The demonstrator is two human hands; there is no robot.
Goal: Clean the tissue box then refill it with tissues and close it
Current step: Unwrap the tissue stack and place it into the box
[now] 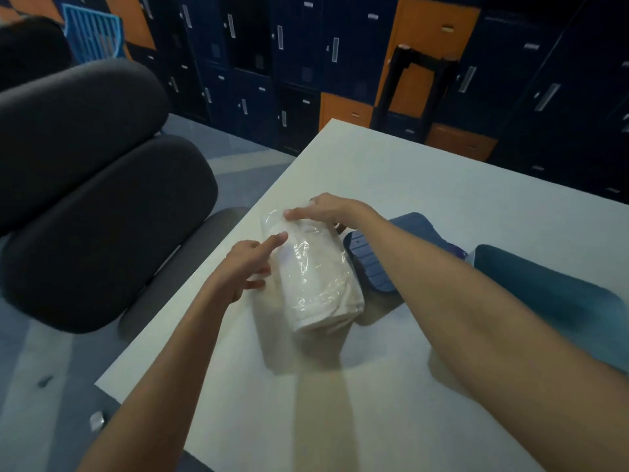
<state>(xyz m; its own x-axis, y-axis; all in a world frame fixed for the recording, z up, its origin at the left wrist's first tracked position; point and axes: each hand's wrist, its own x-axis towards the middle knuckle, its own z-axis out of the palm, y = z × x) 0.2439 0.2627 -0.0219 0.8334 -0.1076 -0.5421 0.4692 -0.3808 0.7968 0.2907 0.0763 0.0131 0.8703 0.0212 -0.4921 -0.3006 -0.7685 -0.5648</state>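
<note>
A pack of white tissues [313,277] in clear plastic wrap sits just above the white table [442,199], near its left edge. My right hand [326,209] grips the pack's far end from above, fingers curled over the wrap. My left hand [250,264] touches the pack's left side, its index finger stretched out along the wrap and the other fingers loosely bent. To the right of the pack lies a dark blue ribbed lid [371,264]. Further right stands the teal tissue box [551,294], partly hidden behind my right forearm.
A black padded office chair [95,199] stands close to the table's left edge. Dark blue and orange lockers [306,63] line the far wall. A black frame [418,83] stands behind the table's far edge. Small bits of litter lie on the floor at lower left.
</note>
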